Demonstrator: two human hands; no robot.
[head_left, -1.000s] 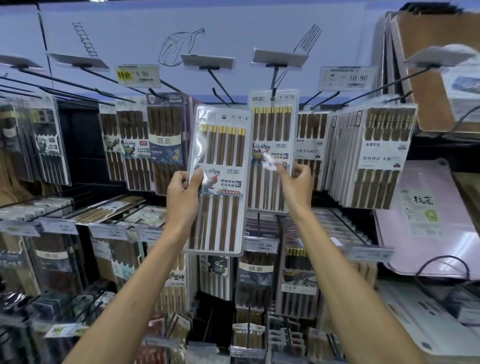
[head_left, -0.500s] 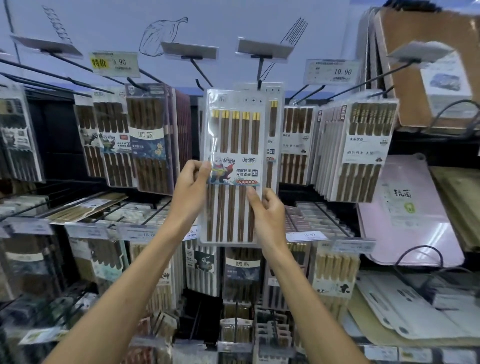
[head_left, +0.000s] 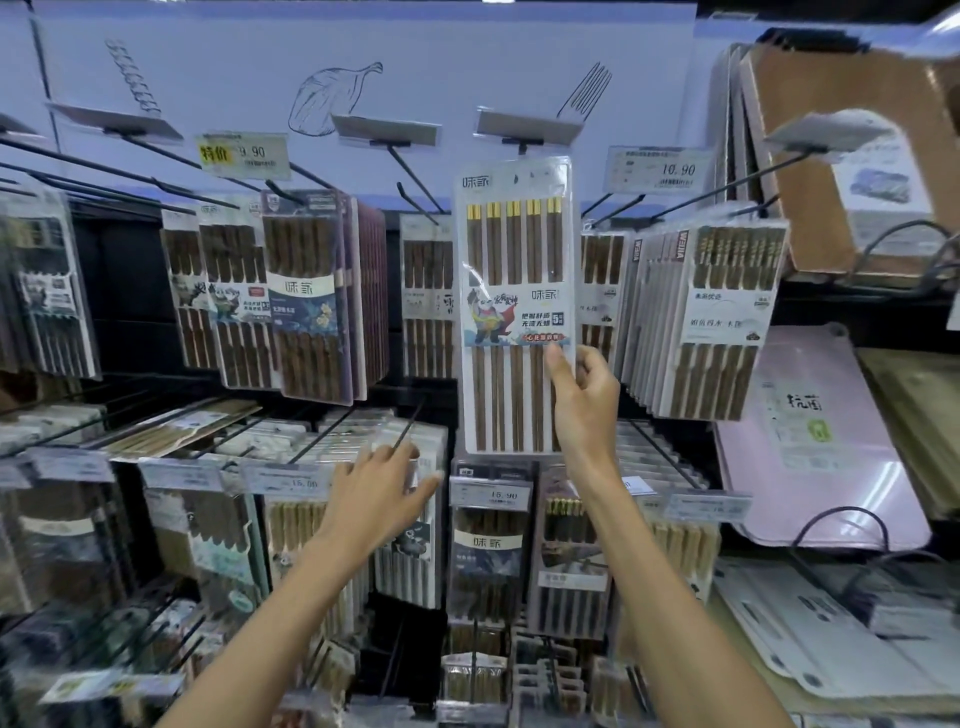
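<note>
Chopstick pack (head_left: 511, 291) extends upright above the grip of the right hand (head_left: 584, 410).

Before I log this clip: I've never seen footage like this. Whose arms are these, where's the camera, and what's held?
No machine: a person wears a wide-angle camera on the head, so the one view looks forward and down along both arms. They face a shop wall of chopstick packs hanging on wire hooks under price tags. The right hand pinches a clear pack of gold-tipped chopsticks by its lower right edge, upright. The left hand, fingers spread, reaches toward the lower row of packs and holds nothing. A pink board leans at the right.
</note>
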